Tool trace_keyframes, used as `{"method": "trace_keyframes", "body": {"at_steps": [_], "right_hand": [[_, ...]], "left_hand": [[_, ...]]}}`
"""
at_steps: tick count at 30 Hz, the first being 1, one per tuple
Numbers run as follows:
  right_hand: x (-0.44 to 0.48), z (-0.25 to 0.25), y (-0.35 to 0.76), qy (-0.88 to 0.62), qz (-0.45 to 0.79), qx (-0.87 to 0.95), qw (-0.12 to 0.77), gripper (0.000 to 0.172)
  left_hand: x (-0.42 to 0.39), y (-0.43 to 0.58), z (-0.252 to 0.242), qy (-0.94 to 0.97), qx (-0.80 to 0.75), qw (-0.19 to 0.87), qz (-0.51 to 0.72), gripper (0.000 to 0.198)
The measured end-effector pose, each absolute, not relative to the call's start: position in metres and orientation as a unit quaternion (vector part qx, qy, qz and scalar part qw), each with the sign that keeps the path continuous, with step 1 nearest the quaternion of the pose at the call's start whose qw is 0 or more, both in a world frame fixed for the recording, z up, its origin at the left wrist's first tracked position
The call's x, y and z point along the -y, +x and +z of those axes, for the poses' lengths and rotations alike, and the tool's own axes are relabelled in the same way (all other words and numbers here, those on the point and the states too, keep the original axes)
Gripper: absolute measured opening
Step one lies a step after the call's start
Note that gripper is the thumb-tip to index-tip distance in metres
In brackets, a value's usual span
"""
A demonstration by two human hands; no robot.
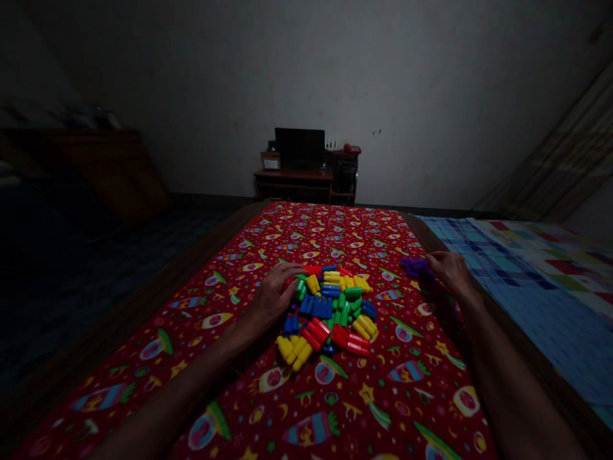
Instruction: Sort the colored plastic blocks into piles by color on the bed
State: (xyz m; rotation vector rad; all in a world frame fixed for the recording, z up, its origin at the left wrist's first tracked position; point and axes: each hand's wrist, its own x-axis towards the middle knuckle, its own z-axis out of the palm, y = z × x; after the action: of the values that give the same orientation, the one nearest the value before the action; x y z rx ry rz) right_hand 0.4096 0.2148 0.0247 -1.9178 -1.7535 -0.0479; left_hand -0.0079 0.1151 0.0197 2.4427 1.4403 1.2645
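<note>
A pile of plastic building blocks (pixel 330 310) in red, yellow, blue and green lies in the middle of a red patterned cloth (pixel 335 409). My left hand (pixel 275 295) rests on the pile's left edge, fingers curled over a few blocks near the top. My right hand (pixel 447 271) is off to the right near the cloth's edge, fingers closed around some purple blocks (pixel 416 266) set apart from the pile.
The cloth covers a long table with a dark wooden edge (pixel 182 255). A checked blue bedspread (pixel 541 287) lies to the right. A small desk (pixel 306 176) with a dark monitor stands against the far wall. The room is dim.
</note>
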Motion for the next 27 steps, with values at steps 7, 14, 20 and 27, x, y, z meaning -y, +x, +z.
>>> {"method": "trace_keyframes", "body": {"at_steps": [7,14,20,27], "right_hand": [[-0.207,0.041,0.381,-0.665,-0.032,0.686,0.294,0.039],[-0.195,0.051,0.348,-0.592,-0.029,0.743,0.313,0.037],[-0.164,0.051,0.284,-0.444,0.154,0.809,0.353,0.032],[-0.135,0.043,0.243,-0.361,0.258,0.828,0.344,0.03]], "left_hand": [[-0.162,0.031,0.034,0.844,-0.514,-0.049,0.145,0.014],[-0.158,0.023,0.033,0.823,-0.526,-0.067,0.203,0.017],[-0.143,0.018,0.044,0.748,-0.53,0.183,0.355,0.03],[-0.13,0.045,0.034,0.762,-0.424,0.331,0.361,0.026]]}}
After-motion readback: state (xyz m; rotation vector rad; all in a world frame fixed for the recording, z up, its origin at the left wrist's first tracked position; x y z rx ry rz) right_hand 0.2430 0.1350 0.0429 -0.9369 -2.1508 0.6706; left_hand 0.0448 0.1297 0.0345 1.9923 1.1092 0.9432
